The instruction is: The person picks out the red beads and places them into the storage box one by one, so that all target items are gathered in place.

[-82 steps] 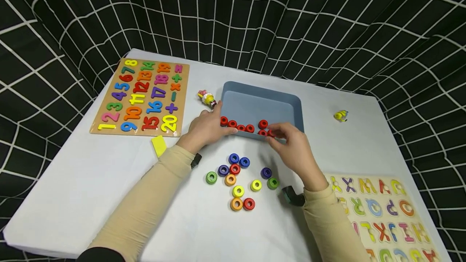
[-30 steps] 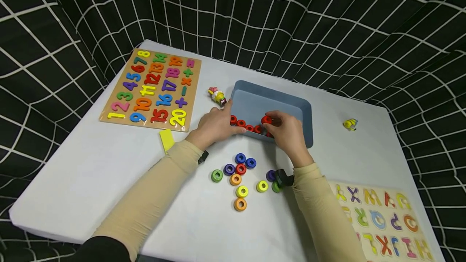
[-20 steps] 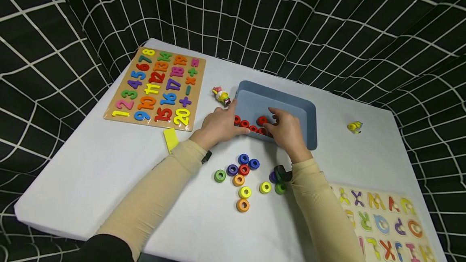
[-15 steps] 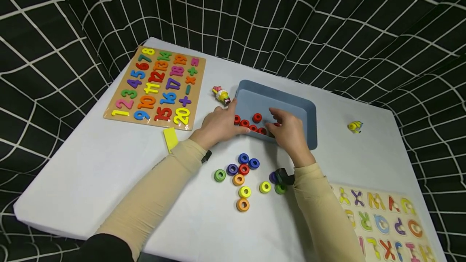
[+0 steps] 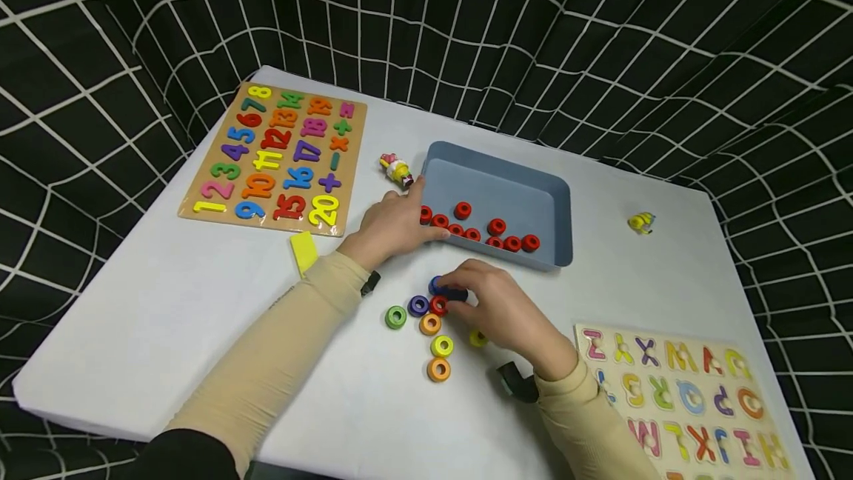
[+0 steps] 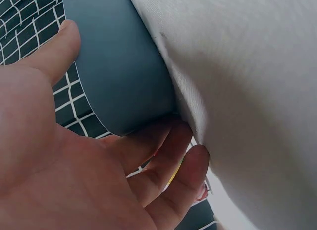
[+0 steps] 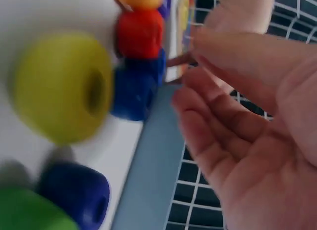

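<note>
A blue-grey tray holds several red rings, most of them in a row along its near wall. My left hand grips the tray's near left corner, thumb on the near wall and fingers round the side. Over the cluster of rings on the table reaches my right hand, its fingertips at the two blue rings. In the right wrist view a gap separates thumb and fingers, with nothing held between them. A red ring stands beside the blue ones.
Around the cluster lie purple, orange, yellow and green rings. A number board lies at the left, a yellow block below it. An alphabet board is at the right. Small figures and a yellow toy flank the tray.
My right hand has left the tray and moved toward me to the blue rings. One red ring went from the table into the tray. My left hand stays at the corner.
</note>
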The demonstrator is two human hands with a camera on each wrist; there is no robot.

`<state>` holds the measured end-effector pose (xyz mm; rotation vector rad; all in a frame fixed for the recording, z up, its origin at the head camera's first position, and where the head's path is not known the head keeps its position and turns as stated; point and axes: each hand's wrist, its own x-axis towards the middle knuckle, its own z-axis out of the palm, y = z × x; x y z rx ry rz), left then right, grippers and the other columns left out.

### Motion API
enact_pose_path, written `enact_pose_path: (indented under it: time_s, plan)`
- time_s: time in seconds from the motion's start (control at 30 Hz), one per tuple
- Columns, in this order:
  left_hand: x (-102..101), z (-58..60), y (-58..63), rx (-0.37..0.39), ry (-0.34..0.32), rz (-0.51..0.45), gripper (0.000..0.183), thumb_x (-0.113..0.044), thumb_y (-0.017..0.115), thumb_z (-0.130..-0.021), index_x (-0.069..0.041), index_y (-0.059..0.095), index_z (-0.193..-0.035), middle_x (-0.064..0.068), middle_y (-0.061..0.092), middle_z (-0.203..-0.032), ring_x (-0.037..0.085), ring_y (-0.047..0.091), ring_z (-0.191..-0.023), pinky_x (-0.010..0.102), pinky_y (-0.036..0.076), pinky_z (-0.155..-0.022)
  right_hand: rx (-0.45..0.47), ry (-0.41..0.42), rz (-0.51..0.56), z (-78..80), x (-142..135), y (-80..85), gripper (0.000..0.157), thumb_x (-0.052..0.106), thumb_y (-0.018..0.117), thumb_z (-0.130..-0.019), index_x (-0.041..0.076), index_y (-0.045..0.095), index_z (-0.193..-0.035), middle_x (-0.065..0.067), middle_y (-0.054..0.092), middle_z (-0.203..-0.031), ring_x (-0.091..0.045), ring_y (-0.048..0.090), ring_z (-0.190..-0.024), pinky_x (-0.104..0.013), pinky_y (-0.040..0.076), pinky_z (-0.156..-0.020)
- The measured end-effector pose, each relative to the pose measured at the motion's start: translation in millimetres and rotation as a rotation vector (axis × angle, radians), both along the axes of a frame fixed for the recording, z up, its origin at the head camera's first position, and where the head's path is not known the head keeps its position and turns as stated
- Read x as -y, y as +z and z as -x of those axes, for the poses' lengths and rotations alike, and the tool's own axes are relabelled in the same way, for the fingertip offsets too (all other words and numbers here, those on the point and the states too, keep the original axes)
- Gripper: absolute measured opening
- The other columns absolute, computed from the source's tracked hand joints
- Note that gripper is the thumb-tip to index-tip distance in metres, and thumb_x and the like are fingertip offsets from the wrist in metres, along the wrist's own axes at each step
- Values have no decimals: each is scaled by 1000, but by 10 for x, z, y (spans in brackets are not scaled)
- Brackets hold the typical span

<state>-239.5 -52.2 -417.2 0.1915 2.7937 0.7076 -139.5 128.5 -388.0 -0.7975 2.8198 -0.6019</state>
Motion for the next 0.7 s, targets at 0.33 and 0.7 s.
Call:
enact_pose_path:
  time_s: [0.33, 0.7]
  plan:
    - [100, 21, -21, 8, 25, -15, 106, -68, 63, -78, -22, 7, -156, 22, 48, -141, 33, 56, -111, 49, 49, -85, -92, 43, -103, -112, 107, -206, 26, 13, 82, -75, 17, 72, -99, 4, 61, -88, -7, 50, -79, -24, 47, -70]
    - [109, 29, -20, 3, 31, -16, 107, -69, 63, -78, -22, 8, -156, 23, 49, -139, 34, 57, -109, 48, 49, -83, -13, -26, -49, -169, -22, -198, 24, 15, 81, -77, 20, 66, -95, 8, 60, -94, -7, 55, -84, -26, 50, -75]
